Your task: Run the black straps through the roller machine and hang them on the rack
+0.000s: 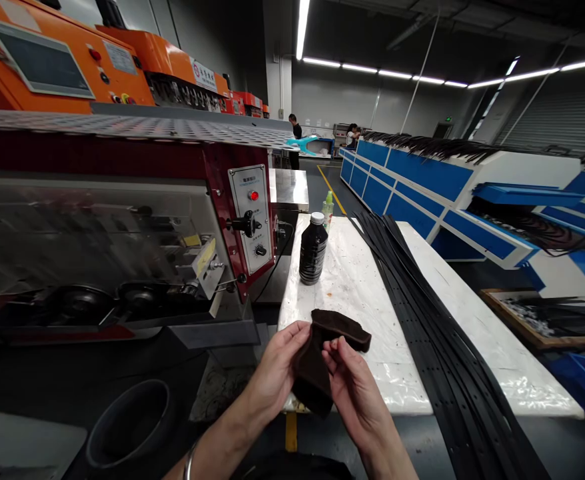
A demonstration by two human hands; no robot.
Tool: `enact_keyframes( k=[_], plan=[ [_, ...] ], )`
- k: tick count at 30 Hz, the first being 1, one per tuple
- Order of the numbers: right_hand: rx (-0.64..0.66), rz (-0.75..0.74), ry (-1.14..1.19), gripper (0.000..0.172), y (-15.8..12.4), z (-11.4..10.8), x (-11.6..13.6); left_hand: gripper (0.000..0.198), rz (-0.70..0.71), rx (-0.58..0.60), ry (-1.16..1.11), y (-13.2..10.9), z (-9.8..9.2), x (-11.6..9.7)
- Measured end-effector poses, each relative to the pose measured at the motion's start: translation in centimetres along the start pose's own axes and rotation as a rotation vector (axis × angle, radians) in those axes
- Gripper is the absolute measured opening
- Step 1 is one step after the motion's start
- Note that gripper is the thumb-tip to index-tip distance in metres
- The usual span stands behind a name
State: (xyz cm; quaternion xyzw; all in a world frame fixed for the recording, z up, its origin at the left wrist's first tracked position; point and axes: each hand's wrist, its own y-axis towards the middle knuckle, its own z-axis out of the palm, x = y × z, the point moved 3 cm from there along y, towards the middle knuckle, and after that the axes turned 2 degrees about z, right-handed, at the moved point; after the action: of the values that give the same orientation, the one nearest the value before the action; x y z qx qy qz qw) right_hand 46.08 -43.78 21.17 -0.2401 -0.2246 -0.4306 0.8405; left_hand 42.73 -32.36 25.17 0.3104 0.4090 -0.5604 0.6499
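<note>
Both my hands hold a dark brown sponge-like pad (322,353) over the near end of a white table (407,373). My left hand (277,367) grips the pad's left side with its fingers curled round it. My right hand (352,390) pinches the lower right part, thumb on top. The pad is folded, with its upper flap sticking out to the right. A dark bottle with a white cap (313,249) stands upright further back on the table.
A stack of long black perforated straps (437,333) runs along the table. A red machine with a control panel (250,217) stands left. A green bottle (327,211) stands behind the dark one. Blue racks (422,180) line the right. Two people stand far back.
</note>
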Motion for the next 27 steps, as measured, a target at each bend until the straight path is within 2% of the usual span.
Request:
enact_keyframes(
  k=[2,5,7,10,12,14,16,20,23,27],
  plan=[
    [0.013,-0.003,-0.002,0.018,0.0,-0.1,0.3,0.023,-0.031,-0.029,-0.083,0.1,-0.3,-0.2],
    [0.025,-0.026,-0.038,0.02,0.1,-0.3,0.1,0.023,0.0,-0.092,-0.036,0.0,-0.8,0.1],
    [0.023,-0.059,-0.079,0.021,0.1,-0.4,-0.2,0.022,0.098,-0.099,0.124,-0.1,-1.0,0.4],
    [-0.008,-0.128,-0.141,0.019,0.1,-0.4,-0.6,0.015,0.356,-0.104,0.494,-0.1,-1.0,0.3],
    [-0.043,-0.144,-0.183,0.02,0.1,-0.5,-0.8,0.012,0.437,-0.14,0.627,0.2,-1.2,0.2],
    [-0.056,-0.126,-0.237,0.026,0.1,-0.5,-0.9,0.015,0.364,-0.169,0.56,0.6,-1.4,0.1],
    [-0.035,-0.146,-0.312,0.028,0.1,-0.5,-0.7,0.021,0.224,-0.172,0.351,0.9,-1.6,0.2],
    [0.095,-0.368,-0.401,0.014,0.5,-0.6,0.5,0.028,0.067,-0.156,0.02,0.5,-1.1,0.1],
    [0.13,-0.412,-0.398,0.017,1.0,-1.0,1.1,0.025,0.004,-0.073,-0.029,-0.2,-0.5,-0.1],
    [0.07,-0.278,-0.353,0.021,1.4,-1.5,1.0,0.018,0.077,0.057,0.127,-0.6,-0.1,-0.5]
  ],
)
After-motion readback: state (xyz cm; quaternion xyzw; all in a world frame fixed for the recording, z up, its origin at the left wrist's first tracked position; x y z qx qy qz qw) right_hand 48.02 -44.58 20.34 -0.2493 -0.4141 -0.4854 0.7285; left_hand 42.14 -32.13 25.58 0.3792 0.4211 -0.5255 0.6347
